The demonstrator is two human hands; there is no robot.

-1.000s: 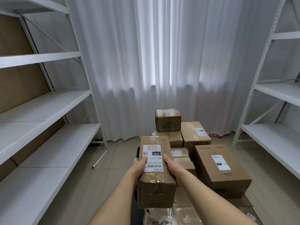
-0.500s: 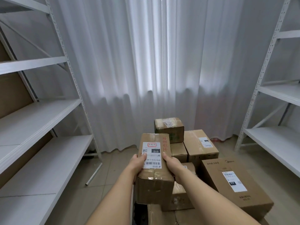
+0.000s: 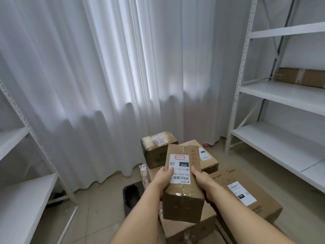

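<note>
Obs: a long brown cardboard box (image 3: 183, 196) is held in mid-air at chest height, above the pile of boxes (image 3: 246, 198) on the floor and not touching any of them. Its long axis points away from the person, with the near end lowest.

Hands: the left hand (image 3: 162, 178) grips the left long side, its thumb lying over the edge of the white label (image 3: 179, 169). The right hand (image 3: 202, 181) grips the right long side, thumb on top beside the red printing. Both are wrapped round the box; the fingers underneath are hidden.

Handling, by judgement: the arms look relaxed and the box sits level across them, so it is probably light to moderate in weight. The walls are stiff cardboard, but the near end is creased and wrinkled under the tape (image 3: 182, 191) – squeezing there would dent it. The tape and label are slicker than the bare board. The best hold is the present one: palms on the two long sides near the middle, fingers under the bottom edges.

Surroundings: a white shelf rack (image 3: 281, 95) stands to the right with one flat carton (image 3: 302, 77) on it, another rack (image 3: 26, 199) to the left, and a white curtain (image 3: 105, 85) ahead. What is inside the box is not visible – treat it as fragile.
</note>
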